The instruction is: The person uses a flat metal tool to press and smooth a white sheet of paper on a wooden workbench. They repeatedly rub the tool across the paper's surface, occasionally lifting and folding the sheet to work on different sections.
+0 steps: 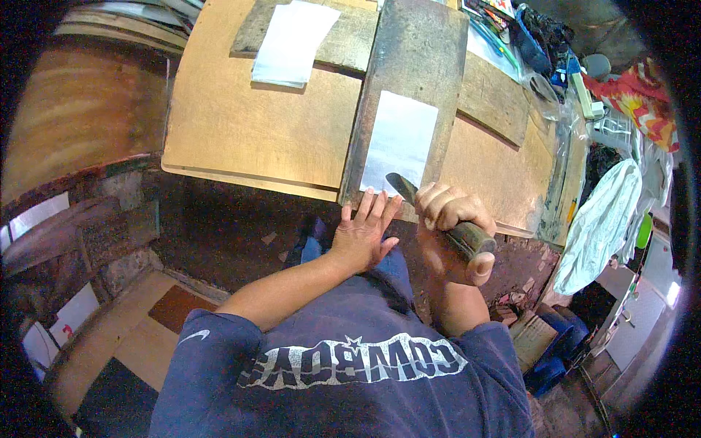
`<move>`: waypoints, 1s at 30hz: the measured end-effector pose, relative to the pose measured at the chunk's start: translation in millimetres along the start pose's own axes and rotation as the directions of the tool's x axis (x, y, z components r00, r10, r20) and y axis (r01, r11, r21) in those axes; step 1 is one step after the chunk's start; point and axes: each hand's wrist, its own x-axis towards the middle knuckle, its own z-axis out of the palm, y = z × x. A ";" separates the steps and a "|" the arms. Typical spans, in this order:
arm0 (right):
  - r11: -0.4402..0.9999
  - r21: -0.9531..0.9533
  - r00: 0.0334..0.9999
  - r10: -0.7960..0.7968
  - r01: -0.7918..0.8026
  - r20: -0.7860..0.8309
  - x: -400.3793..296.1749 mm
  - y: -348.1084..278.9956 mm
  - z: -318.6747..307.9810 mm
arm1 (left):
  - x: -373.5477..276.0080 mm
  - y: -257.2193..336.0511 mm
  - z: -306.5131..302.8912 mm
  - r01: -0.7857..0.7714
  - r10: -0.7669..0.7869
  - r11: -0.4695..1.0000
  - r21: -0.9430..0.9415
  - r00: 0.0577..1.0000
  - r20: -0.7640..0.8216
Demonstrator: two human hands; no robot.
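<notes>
My left hand [364, 232] lies with spread fingers, its fingertips on the near edge of a white sheet [402, 137]. That sheet rests on a dark, worn wooden board [421, 60] running away from me across the bench. In my right hand [452, 219] is a knife [402, 188] with a thick, dark handle; its broad blade points up and left, over the sheet's near right corner, beside my left fingertips. Whether the blade touches the sheet, I cannot tell. Farther back, a stack of white sheets [293, 44] lies on another wooden board [350, 41], left of the dark one.
Light wooden panels [263, 120] flank the dark board. At the right are a smaller plank [493, 98], a pale cloth or bag [599, 227] hanging down, a red and yellow cloth [638, 104] and cluttered items. Blue containers [553, 350] stand low at the right.
</notes>
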 end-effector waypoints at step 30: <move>0.183 -0.978 0.849 0.528 -0.097 0.015 -46.1 58.1 -84.1 | 44.5 -62.7 -34.2 -0.051 -0.030 0.964 -0.263 0.955 -0.294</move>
